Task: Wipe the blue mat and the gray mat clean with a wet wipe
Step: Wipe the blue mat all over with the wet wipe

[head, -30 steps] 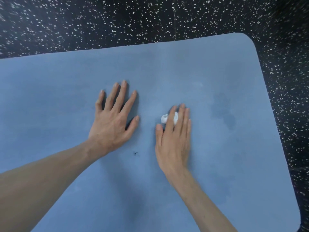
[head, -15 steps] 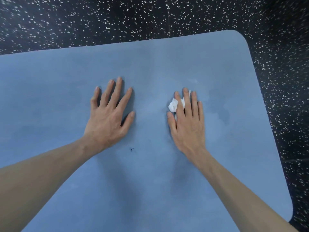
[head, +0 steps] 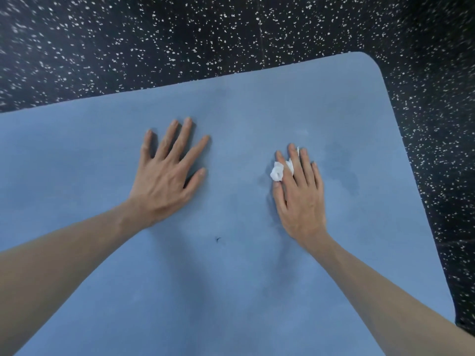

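Pressing wet wipe (head: 279, 172), speck (head: 218, 239) nearby

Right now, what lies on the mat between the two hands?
In the head view, only bare blue mat lies between the left hand and the right hand, which presses the wipe. A small dark speck sits nearer the viewer.

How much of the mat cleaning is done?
Some looks done: darker damp patches show on the flat blue mat. Right now the right hand presses the crumpled white wet wipe flat-fingered while the left hand steadies the mat. Left: a small dark speck, and the gray mat, not in view.
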